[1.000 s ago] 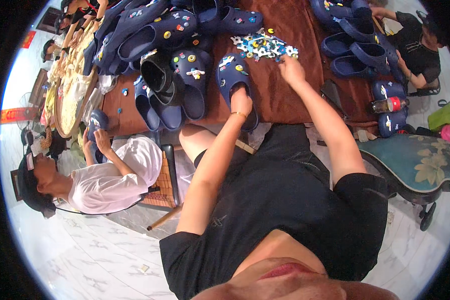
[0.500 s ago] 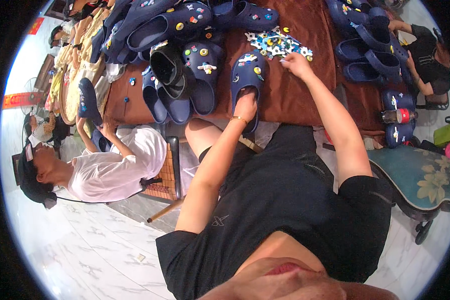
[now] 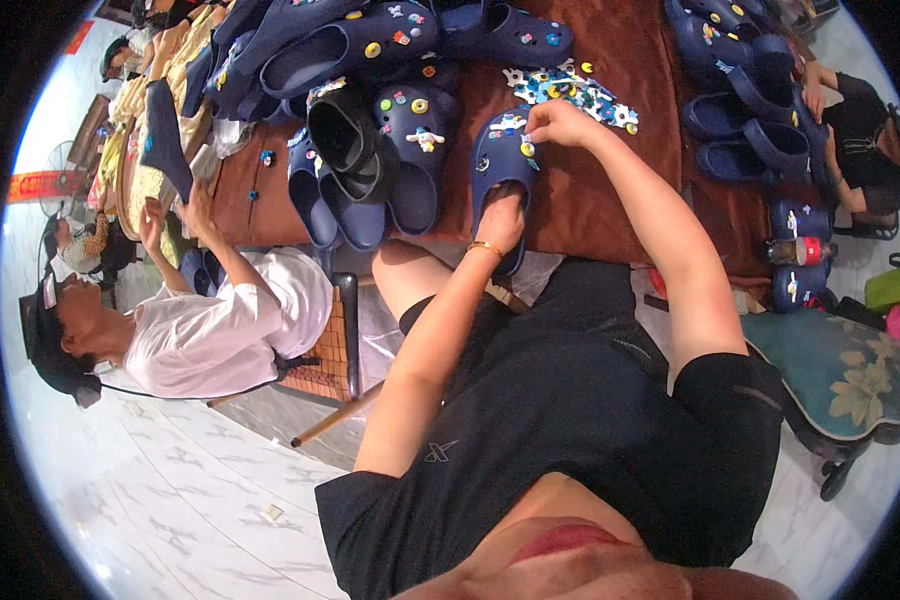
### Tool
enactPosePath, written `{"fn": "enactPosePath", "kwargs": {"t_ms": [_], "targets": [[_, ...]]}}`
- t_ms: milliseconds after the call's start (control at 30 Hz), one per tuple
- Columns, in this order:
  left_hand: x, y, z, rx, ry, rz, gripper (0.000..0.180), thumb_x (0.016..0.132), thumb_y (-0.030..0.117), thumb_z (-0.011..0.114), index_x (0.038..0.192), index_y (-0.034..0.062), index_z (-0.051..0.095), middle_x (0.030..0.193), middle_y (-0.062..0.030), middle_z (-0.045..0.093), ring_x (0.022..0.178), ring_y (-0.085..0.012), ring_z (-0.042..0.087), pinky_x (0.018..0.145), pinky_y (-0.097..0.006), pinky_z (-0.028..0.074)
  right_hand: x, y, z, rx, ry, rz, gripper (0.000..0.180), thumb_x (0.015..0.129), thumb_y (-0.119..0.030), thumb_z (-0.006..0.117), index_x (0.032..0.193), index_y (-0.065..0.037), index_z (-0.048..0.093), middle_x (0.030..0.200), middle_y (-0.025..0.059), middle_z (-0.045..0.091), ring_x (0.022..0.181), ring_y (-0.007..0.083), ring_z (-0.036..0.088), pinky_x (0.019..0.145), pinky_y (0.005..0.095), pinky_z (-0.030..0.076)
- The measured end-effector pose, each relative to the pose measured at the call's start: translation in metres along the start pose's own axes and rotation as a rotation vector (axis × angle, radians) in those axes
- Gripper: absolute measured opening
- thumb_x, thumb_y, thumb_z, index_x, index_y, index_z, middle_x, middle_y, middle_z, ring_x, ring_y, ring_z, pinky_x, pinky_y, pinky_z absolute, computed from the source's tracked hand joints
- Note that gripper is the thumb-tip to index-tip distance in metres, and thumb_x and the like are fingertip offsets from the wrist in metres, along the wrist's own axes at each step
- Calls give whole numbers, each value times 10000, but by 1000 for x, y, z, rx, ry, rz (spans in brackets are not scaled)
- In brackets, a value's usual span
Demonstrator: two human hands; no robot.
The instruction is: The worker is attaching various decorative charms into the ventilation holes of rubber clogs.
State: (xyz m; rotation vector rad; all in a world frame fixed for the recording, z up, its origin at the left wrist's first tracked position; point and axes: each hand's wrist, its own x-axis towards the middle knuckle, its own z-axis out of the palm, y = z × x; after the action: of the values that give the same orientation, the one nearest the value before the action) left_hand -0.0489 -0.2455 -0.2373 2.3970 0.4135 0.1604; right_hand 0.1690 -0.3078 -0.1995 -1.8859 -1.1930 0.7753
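Observation:
A navy clog [image 3: 491, 172] with small decorative charms lies toe outward on the brown-covered table. My left hand [image 3: 502, 218] reaches into its heel opening and holds it from inside, the fingers hidden by the upper. At the toe's right side, my right hand [image 3: 558, 124] is closed in a pinch, fingertips touching or very near the charms there. Whatever it pinches is too small to make out. Just beyond that hand is a pile of loose white, blue and yellow charms [image 3: 580, 92].
Navy clogs [image 3: 410, 150] and a black clog [image 3: 348, 140] are heaped to the left, more clogs [image 3: 750, 140] to the right. A drink bottle [image 3: 800, 251] lies across clogs at far right. One co-worker [image 3: 210, 325] handles a clog at left; another [image 3: 860, 150] sits at right.
My right hand has moved from the charm pile left to the clog's toe. My left hand stays in the clog. The left co-worker's clog is held higher.

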Motion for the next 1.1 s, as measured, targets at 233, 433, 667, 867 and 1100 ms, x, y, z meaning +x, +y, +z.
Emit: {"fn": "enactPosePath", "kwargs": {"t_ms": [233, 433, 667, 867, 1100], "targets": [[0, -1, -1, -20, 41, 76, 100, 737, 68, 442, 734, -21, 488, 730, -260, 535, 738, -416, 513, 670, -478, 397, 3, -23, -4, -225, -63, 35, 175, 632, -122, 661, 767, -27, 605, 749, 80, 620, 725, 171, 583, 659, 287, 450], [2, -4, -2, 9, 10, 100, 96, 728, 61, 450, 764, -22, 482, 729, -254, 532, 737, -408, 511, 674, -468, 399, 24, -37, -7, -459, -210, 223, 197, 603, -142, 699, 718, -33, 582, 720, 90, 609, 696, 198, 577, 622, 312, 450], [4, 1, -5, 8, -14, 93, 99, 725, 60, 456, 778, -20, 478, 748, -249, 531, 752, -405, 507, 687, -467, 396, 52, -41, 0, -692, -347, 330, 319, 536, -155, 744, 793, -3, 634, 792, 142, 629, 749, 258, 598, 659, 345, 467], [2, -2, -5, 4, -2, 96, 98, 728, 68, 461, 781, -13, 477, 741, -245, 531, 749, -403, 510, 685, -468, 399, 59, -67, 11, -904, -348, 313, 419, 494, -182, 773, 855, -17, 637, 878, 138, 623, 833, 270, 596, 720, 351, 475], [4, -3, -3, -21, 18, 92, 117, 740, 86, 456, 771, -23, 486, 727, -258, 532, 739, -410, 515, 670, -472, 404, 29, -53, -13, -456, -266, 512, 394, 600, -248, 762, 847, 18, 610, 721, 118, 612, 588, 212, 587, 499, 319, 483]]}}
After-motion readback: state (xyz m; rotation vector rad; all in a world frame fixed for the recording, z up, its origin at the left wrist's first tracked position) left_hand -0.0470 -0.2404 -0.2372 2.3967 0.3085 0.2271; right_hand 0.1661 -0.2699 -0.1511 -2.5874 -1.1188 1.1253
